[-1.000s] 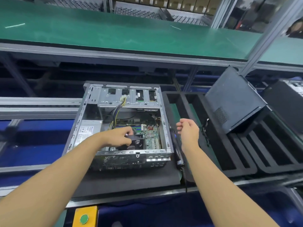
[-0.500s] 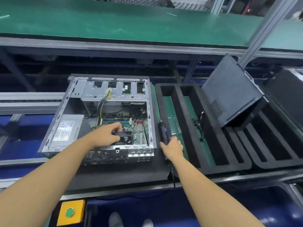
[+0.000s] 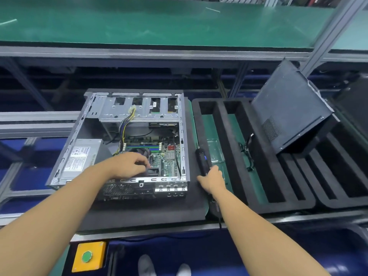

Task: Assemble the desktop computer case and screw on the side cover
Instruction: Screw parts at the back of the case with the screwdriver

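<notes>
Computer case (image 3: 103,108): lies on its side with the open face up, on a black foam mat (image 3: 139,214). It reaches the mat's far edge, and a bare strip of mat runs along the near edge. The side cover is not on it.
Inside the case: a grey power supply (image 3: 81,156) sits at the left wall, the green motherboard (image 3: 169,156) towards the right wall, and coloured wires (image 3: 127,120) run up to the drive cage at the far end.
Left hand (image 3: 127,165): reaches over the case's near wall, fingers bent, with the tips down on a black cooler fan (image 3: 153,172). Whether they clasp it cannot be told.
Right hand (image 3: 212,179): fingers are wrapped round the lower end of the electric screwdriver (image 3: 202,159).
Electric screwdriver: black with a small blue light, lying along the left wall of the foam tray (image 3: 229,140), just beside the mat's right edge, tip pointing away from the person.
Foam tray: black, with long slots over a green surface. A clear plastic dish (image 3: 215,151) lies in the left slot and a dark cable bundle (image 3: 247,152) in the next.
Closed dark case (image 3: 288,108): tilted, resting at the tray's far right corner, well apart from both hands.
Front edge: a yellow box with a green button (image 3: 87,256) sits below the mat's near left corner.
</notes>
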Available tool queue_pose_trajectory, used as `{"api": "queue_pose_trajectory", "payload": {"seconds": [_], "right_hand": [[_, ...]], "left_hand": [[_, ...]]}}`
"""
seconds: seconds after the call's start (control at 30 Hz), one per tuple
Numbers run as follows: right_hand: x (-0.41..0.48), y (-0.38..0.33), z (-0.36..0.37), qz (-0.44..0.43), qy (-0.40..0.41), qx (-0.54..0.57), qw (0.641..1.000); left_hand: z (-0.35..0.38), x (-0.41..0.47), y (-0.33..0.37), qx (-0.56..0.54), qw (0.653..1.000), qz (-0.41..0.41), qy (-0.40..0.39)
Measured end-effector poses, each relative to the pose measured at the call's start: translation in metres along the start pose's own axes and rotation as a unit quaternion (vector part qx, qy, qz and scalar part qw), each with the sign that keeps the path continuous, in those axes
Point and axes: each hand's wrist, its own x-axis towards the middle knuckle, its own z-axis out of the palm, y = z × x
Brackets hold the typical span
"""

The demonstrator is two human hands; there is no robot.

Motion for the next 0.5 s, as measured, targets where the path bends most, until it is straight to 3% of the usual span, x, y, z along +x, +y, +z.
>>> {"api": "queue_pose_trajectory", "payload": {"seconds": [0.07,0.2,0.3,0.37,0.5], "right_hand": [[-0.002,0.008,-0.004,0.001,-0.027,0.104,0.994],[-0.009,0.023,-0.016,0.014,-0.088,0.257,0.962],[-0.008,0.035,-0.028,0.005,-0.107,0.335,0.936],[-0.009,0.044,-0.037,-0.007,-0.103,0.378,0.920],[-0.010,0.068,-0.058,-0.025,-0.078,0.419,0.904]], "left_hand": [[-0.002,0.004,0.000,0.003,0.999,0.012,0.042],[-0.006,0.016,0.007,0.003,1.000,-0.002,0.007],[-0.008,0.025,0.019,0.013,0.999,0.005,0.029],[-0.009,0.031,0.031,0.019,0.995,0.032,0.087],[-0.014,0.036,0.079,-0.047,0.949,0.052,0.308]]}}
